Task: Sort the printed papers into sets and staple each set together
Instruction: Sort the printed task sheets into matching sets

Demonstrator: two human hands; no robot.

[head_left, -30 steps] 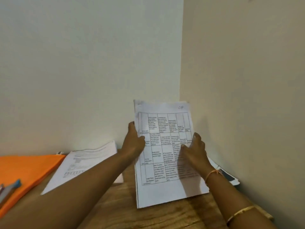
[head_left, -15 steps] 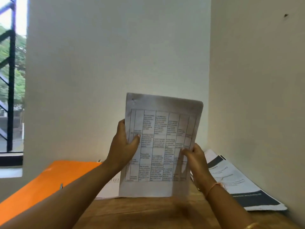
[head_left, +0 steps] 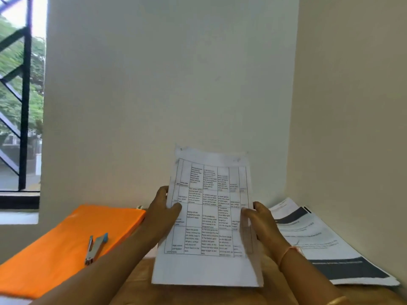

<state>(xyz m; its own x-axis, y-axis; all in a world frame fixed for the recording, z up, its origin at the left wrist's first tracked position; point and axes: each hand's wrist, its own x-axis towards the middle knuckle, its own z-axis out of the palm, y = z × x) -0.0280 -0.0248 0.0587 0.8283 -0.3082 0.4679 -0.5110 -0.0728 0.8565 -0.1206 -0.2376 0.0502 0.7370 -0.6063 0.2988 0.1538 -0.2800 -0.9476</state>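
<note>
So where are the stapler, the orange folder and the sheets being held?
Silver stapler with a blue tip (head_left: 98, 244): head view, its metal body.
Flat orange folder (head_left: 55, 256): head view, bare cover beside the stapler.
White printed sheets with a table grid (head_left: 209, 216): head view, top page's middle.

The wooden desk (head_left: 198, 296) fills a corner, with walls along its far and right edges; only a strip of bare brown top shows at the near middle. On the left an orange folder (head_left: 66, 249) lies flat, slanting from the near left edge toward the far wall, with a blue-tipped metal stapler (head_left: 95, 247) resting on its cover. On the right, close against the side wall, lies a fanned stack of printed sheets (head_left: 330, 249) crossed by dark bands.
</note>
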